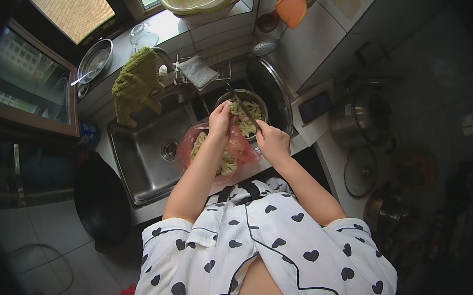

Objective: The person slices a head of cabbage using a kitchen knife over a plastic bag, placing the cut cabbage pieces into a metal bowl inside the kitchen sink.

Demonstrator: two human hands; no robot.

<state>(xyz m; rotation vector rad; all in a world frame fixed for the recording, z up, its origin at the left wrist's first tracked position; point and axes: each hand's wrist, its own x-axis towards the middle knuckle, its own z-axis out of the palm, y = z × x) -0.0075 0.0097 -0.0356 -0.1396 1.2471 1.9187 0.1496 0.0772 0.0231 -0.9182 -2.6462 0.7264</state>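
Observation:
My left hand (220, 122) grips a small cauliflower piece (233, 108) over a round metal pot (263, 104). In my right hand (273, 141) is a knife (244, 108), its blade pointing up and left beside that piece. Cut cauliflower florets (251, 121) lie in the pot. A red translucent plastic bag (183, 145) with more cauliflower (227, 164) rests below my hands at the sink's front edge, partly hidden by my left forearm.
A steel sink basin (143, 162) lies to the left, with a green cloth (137, 84) hanging over the faucet. A large metal lid (285, 90) leans right of the pot. A phone (314, 108) and a lidded pot (343, 119) stand farther right. A black wok (100, 198) is at the left.

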